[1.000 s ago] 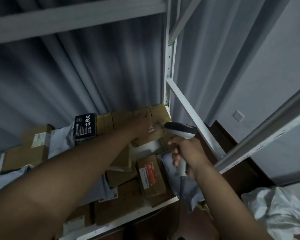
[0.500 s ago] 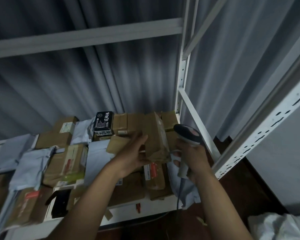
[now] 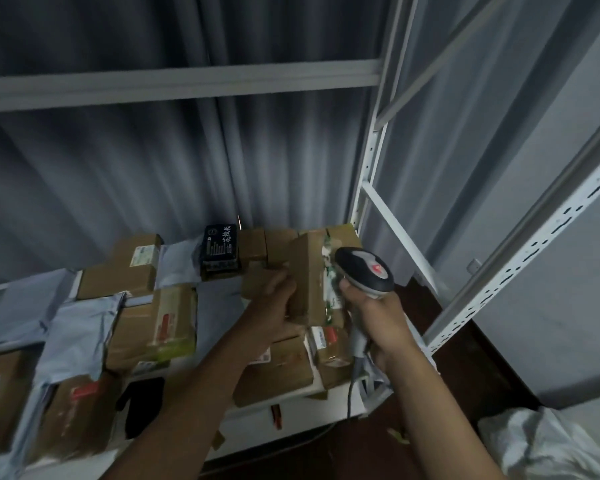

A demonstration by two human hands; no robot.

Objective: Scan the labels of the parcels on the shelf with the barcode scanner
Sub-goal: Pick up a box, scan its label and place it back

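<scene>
My left hand grips a brown cardboard parcel and holds it upright above the shelf, its labelled side turned to the right. My right hand is closed on the handle of a grey barcode scanner, whose head sits right beside the parcel's label. Its cable hangs down past the shelf edge. Several more cardboard parcels and grey mailer bags lie on the white shelf. A black box with white characters stands at the back.
White metal shelf uprights rise to the right, and a crossbar runs overhead. A perforated upright slants at the right. A grey curtain hangs behind. A crumpled white bag lies on the dark floor at lower right.
My left hand has lifted the cardboard parcel from the back pile and stood it upright beside the scanner. The scanner head has moved up close to its label. My view has tilted left.
</scene>
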